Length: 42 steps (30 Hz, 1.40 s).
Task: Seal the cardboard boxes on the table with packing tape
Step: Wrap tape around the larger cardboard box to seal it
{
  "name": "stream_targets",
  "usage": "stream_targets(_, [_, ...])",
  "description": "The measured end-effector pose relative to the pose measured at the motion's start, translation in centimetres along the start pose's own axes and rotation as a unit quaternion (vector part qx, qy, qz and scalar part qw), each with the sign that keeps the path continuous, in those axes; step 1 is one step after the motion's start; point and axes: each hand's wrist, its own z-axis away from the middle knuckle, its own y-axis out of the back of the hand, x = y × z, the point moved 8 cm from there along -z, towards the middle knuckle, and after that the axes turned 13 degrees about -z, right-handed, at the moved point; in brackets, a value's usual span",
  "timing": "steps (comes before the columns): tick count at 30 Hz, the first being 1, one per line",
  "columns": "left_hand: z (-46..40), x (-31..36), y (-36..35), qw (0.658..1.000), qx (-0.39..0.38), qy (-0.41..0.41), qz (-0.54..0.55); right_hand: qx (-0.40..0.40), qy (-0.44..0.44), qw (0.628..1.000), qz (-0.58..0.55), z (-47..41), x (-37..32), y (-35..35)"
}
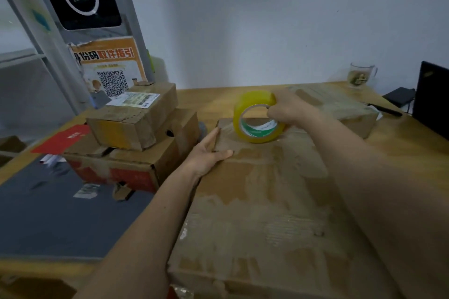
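R hand (290, 107) gripping tape roll (257, 118) on big box (262, 201), L hand (210, 150) flat on box edge

Right hand (290, 107) holds tape roll (258, 116) on box (255, 201); left hand (211, 150) steadies it.

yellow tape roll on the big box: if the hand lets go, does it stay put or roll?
Likely to roll. The tape roll stands on its round edge on the big box, upright only because the right hand grips it through the core. It looks light and rigid, and its smooth wrap may slide. The left hand presses the box's far left corner, so the box probably stays put.
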Motion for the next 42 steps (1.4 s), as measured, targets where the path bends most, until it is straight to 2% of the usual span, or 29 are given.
stream_targets(4, [-0.4, 1.1, 0.2, 0.999, 0.006, -0.017, -0.049, 0.002, 0.008, 1.0, 0.023, 0.2, 0.4, 0.7])
stream_targets(8, [-0.8, 4.0, -0.6, 0.972, 0.001, -0.089, -0.219, -0.017, 0.017, 0.999, 0.027, 0.5, -0.3, 0.9])
stream_targets(11, [-1.0, 4.2, -2.4, 0.928, -0.026, -0.11, -0.354, -0.033, 0.03, 0.998, 0.044, 0.8, 0.0, 0.9])
stream_targets(14, [-1.4, 3.8, -3.1, 0.853, -0.027, -0.106, -0.51, -0.064, 0.044, 0.997, 0.003, 1.4, 1.1, 1.1])
stream_targets(16, [-1.5, 3.4, -3.2, 0.805, -0.032, -0.08, -0.587, -0.05, 0.02, 0.998, 0.009, 1.8, 3.0, 2.5])
stream_targets(17, [-1.5, 3.3, -3.3, 0.794, -0.037, -0.071, -0.603, -0.027, 0.0, 0.999, 0.033, 2.0, 4.2, 3.6])
stream_targets(19, [-1.3, 3.3, -3.6, 0.795, -0.041, -0.068, -0.602, 0.005, -0.08, 0.994, 0.077, 2.8, 7.4, 5.4])
stream_targets(22, [-0.8, 3.7, -3.8, 0.808, -0.036, -0.06, -0.585, -0.036, -0.159, 0.979, 0.121, 4.3, 10.6, 5.4])
stream_targets(27, [0.4, 4.0, -3.4, 0.837, -0.011, 0.009, -0.548, -0.017, -0.134, 0.99, 0.038, 3.0, 9.9, 5.0])
stream_targets(31, [2.0, 3.8, -4.0, 0.821, 0.006, 0.072, -0.566, 0.015, -0.087, 0.996, -0.013, 0.6, 8.6, 4.8])
stream_targets(35, [2.6, 3.9, -5.5, 0.815, 0.015, 0.092, -0.572, 0.045, -0.055, 0.997, -0.035, -0.5, 8.8, 5.0])
stream_targets(37, [2.7, 3.8, -5.6, 0.807, 0.013, 0.098, -0.582, 0.033, -0.047, 0.997, -0.056, -0.4, 9.1, 4.9])
stream_targets(39, [2.9, 3.6, -5.5, 0.795, 0.016, 0.097, -0.598, 0.009, -0.058, 0.995, -0.079, 0.1, 9.4, 5.4])
stream_targets(42, [2.9, 3.6, -5.4, 0.776, 0.02, 0.098, -0.622, -0.016, -0.114, 0.993, -0.029, 1.8, 10.9, 8.0])
